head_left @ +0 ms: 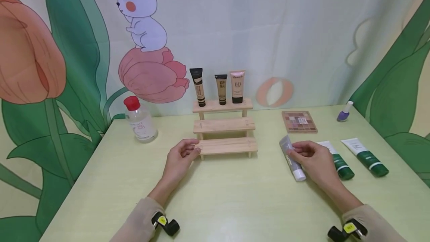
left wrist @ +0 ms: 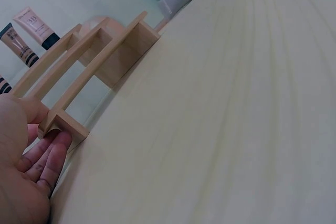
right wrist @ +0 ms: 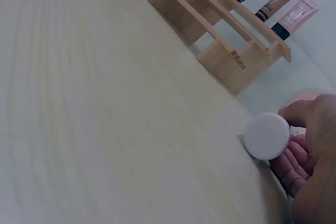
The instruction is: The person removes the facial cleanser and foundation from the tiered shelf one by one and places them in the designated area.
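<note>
A small three-step wooden display stand (head_left: 224, 146) is at the middle of the table. My left hand (head_left: 179, 158) grips the left end of its lowest step, thumb on top and fingers curled beneath, as the left wrist view shows. To the right, my right hand (head_left: 315, 158) pinches a grey tube (head_left: 290, 160) with a white cap (right wrist: 266, 136), which lies slanted at the table surface. Whether the tube touches the table I cannot tell. On the top step stand a black-and-beige tube (head_left: 199, 89), a gold tube (head_left: 221, 89) and a pink BB tube (head_left: 237, 87).
Two green-and-white tubes (head_left: 367, 158) lie to the right, one partly behind my right hand. Behind them are an eyeshadow palette (head_left: 299, 121) and a purple nail polish bottle (head_left: 343, 114). A clear bottle with a red cap (head_left: 142, 125) stands at left. A printed curtain (head_left: 268, 29) hangs behind.
</note>
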The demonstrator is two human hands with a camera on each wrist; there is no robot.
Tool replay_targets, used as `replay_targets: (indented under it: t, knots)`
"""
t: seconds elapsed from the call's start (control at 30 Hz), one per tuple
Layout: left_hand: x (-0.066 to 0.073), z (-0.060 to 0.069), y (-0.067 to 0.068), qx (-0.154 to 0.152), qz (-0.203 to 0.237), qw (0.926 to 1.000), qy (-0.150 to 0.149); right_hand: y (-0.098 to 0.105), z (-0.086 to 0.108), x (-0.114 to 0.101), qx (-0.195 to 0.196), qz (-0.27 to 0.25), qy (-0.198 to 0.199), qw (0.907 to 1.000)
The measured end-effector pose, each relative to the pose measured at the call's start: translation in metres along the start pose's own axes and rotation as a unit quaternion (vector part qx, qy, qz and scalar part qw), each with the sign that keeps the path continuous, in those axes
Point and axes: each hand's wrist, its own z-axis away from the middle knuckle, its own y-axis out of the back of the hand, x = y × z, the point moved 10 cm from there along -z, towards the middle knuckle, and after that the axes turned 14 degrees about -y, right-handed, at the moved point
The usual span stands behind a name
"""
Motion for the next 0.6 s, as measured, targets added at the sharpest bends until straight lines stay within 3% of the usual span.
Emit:
replay_targets:
  t: [0.37, 0.6]
  knots:
    - [0.0013, 0.0003, 0.0009, 0.003, 0.006, 1.0, -0.001, 0.0076, 0.002, -0.0055, 0.058, 0.016, 0.025, 0.9979]
    - [-0.0014, -0.0001, -0.0002, 0.001, 0.006, 1.0, 0.003, 0.0071, 0.0029, -0.0048, 0.058, 0.02, 0.022, 0.9979]
